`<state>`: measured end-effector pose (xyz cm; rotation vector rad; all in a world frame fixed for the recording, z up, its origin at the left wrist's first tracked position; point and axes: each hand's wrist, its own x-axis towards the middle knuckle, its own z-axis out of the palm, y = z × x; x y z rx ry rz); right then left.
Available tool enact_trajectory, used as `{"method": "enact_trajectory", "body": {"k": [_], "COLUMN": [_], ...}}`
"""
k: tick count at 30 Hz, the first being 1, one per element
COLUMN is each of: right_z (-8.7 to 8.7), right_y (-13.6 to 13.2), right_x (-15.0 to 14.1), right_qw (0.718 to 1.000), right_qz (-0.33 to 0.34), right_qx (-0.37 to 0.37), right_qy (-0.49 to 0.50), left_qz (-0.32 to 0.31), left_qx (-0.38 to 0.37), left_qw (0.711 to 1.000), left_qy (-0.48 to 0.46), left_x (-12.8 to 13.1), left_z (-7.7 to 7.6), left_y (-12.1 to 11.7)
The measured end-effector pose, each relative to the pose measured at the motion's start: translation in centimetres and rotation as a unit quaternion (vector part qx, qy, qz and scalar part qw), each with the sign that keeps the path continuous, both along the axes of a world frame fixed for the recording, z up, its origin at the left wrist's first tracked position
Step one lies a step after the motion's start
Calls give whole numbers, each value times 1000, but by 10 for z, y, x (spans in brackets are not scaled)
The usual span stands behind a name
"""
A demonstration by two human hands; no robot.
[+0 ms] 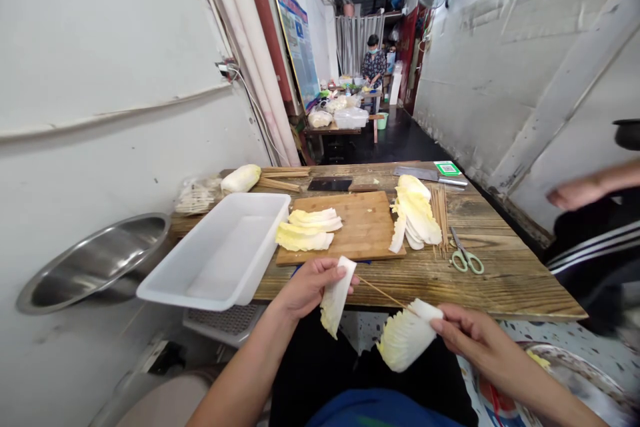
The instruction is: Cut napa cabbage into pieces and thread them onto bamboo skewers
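My left hand is closed on a folded piece of napa cabbage leaf just below the table's near edge. My right hand pinches a thin bamboo skewer that carries a stack of cabbage leaves; the skewer's tip points up-left toward the left hand's leaf. Both hands hover over my lap. On the wooden cutting board lie cut cabbage pieces, and a second pile of leaves rests at its right edge.
A white plastic tub sits left of the board, a steel bowl further left. Green-handled scissors, loose skewers and a cleaver lie on the table. Another person's arm reaches in at right. A masked person stands far back.
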<state>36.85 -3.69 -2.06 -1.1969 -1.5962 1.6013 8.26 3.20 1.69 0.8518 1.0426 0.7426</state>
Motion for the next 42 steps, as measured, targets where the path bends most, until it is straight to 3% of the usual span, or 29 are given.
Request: {"method": "enact_trajectory", "body": {"k": [15,23,29,36,42], "right_z": [21,17,10,5,20], "right_y": [-3,-7,0,8,13], "right_x": [2,8,7,-3,-8], "right_qw": [998,998,993,980,950], "right_qz": [15,38,-17,-11,134], "right_qx": [-11,-56,36,143,212], "right_qy": [-55,-19,-108,-138,-184], "left_qz": [-56,-73,-30,-43,-31], "left_qx": [2,-6,10,45,18], "left_qw": [998,997,999,998,999], "left_qy": [24,13,4,30,15], "left_x": [2,1,8,17,19], "left_z": [6,10,15,12,6], "left_y": [-3,-5,-10,-23,-31]}}
